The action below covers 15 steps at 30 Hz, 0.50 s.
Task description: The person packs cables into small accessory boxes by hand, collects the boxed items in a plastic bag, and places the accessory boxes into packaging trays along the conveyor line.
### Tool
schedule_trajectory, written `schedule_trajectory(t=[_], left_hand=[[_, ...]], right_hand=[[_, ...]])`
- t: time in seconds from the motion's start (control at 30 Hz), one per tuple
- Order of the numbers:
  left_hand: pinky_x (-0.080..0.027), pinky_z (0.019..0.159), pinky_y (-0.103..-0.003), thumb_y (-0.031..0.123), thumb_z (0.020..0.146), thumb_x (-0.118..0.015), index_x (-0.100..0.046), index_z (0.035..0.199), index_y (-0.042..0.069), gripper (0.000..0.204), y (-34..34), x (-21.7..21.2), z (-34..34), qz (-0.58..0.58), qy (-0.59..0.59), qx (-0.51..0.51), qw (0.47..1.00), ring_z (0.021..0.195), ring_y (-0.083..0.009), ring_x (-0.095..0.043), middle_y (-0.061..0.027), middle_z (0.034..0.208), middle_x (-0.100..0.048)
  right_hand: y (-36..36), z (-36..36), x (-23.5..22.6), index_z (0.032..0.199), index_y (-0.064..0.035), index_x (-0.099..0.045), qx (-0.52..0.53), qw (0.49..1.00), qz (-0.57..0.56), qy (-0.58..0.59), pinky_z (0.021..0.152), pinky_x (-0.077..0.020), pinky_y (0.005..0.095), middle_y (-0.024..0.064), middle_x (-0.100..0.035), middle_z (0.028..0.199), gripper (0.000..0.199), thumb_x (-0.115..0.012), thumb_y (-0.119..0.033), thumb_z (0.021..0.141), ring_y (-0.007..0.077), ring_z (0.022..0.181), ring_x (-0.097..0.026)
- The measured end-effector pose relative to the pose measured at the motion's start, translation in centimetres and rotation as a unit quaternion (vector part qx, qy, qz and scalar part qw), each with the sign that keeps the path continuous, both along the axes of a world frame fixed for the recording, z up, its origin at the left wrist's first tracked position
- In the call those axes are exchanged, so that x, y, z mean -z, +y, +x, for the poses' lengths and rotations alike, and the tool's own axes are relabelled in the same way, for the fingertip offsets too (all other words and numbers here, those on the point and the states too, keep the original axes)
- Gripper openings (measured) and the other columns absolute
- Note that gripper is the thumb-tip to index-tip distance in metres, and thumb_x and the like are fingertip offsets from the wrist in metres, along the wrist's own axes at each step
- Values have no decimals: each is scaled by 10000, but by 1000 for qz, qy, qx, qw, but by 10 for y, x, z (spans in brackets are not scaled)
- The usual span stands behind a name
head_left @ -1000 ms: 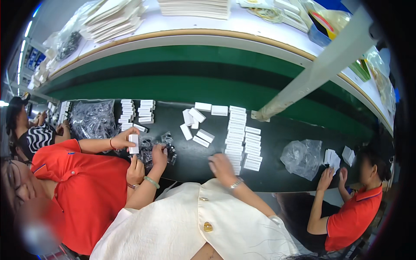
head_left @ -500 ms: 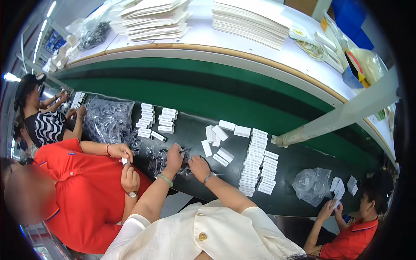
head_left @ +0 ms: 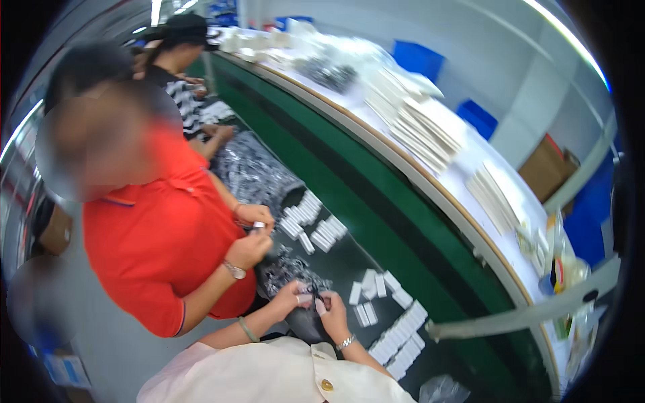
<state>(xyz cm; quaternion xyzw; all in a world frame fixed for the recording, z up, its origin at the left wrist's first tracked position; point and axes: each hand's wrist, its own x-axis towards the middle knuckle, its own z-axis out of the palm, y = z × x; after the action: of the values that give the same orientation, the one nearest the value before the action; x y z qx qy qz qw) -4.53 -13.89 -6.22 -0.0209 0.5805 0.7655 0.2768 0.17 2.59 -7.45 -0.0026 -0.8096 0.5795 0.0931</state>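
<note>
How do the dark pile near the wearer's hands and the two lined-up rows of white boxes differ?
The dark pile is blackish with shiny glints; the white boxes are pale and flat-sided. The dark pile lies jumbled, while the white boxes sit in two rows. Both rest on the dark table.

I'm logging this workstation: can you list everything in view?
Table: one, dark, centre
Small item: one, dark, near table edge
Shiny parts: many, dark, beside it
Rowed boxes: many, white, table's right
Loose boxes: about seven, white, mid-table
Box clusters: two, white, farther left
Large bag: one, greyish, far table end
Small bag: one, clear, bottom edge
Panel: one, green, behind table
Shelf: one, white, above panel
Sheet stacks: several, white, on shelf
Bins: several, blue, behind shelf
Carton: one, brown, behind shelf
Post: one, whitish, right
Co-workers: at least two, red and striped tops, left
Left hand and right hand: two, bare, holding small item
</note>
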Motion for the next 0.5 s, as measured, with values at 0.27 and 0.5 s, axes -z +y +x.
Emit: schedule_trajectory(t=[0.27, 0.5], left_hand=[[-543, 700, -279, 160, 895, -642, -545, 1024, -33, 251, -39, -10, 28, -62, -28, -22, 997, 767, -152, -629, -95, 868, -632], [-535, 669, -268, 116, 911, -565, -585, 967, -4, 134, -22, -21, 29, -26, -19, -34, 999, 756, -141, -626, -61, 862, -624]], right_hand=[[-21, 0, -44, 949, -26, -568, -159, 955, 192, 163, 635, -476, 327, 109, -564, 826, 217, -695, -70, 779, 231, 702, -570], [-21, 12, -42, 1169, 21, -478, -94, 993, -65, -40, 698, -518, 294, 137, -588, 972, 399, -672, -68, 832, 197, 829, -603]])
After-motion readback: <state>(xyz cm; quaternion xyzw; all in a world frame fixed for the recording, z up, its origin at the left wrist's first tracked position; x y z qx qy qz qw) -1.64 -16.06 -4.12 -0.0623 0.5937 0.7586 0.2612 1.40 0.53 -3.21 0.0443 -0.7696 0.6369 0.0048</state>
